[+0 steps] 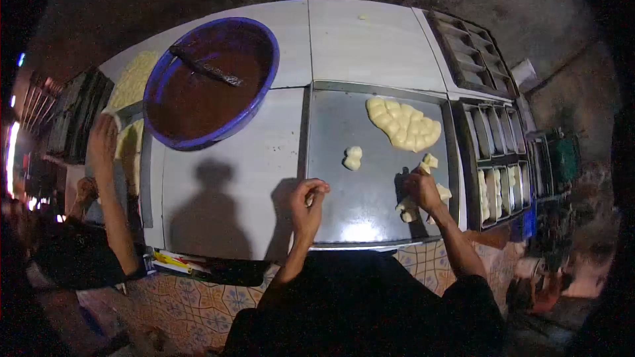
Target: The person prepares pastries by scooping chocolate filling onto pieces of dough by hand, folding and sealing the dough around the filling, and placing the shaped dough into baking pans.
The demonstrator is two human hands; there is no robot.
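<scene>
Before me lies a wide metal tray [331,218]. My left hand [307,208] is over its left edge, fingers curled in; what they may hold is hidden. On the tray's right side, my right hand [423,190] is closed at a piece of pale dough [428,161] that shows by its fingers. More loose dough pieces [407,210] lie under and beside that hand. Farther back rests a flat cluster of joined dough balls [405,123]. A small pair of dough balls [353,158] sits alone near the tray's middle.
A purple basin [264,109] of brown mixture, a dark stick across it, stands at the back left. Partitioned baking tins [468,135] line the right, some compartments holding dough. Another person's arm [114,208] reaches over a tray with dough at the left. Patterned floor tiles [198,304] show below.
</scene>
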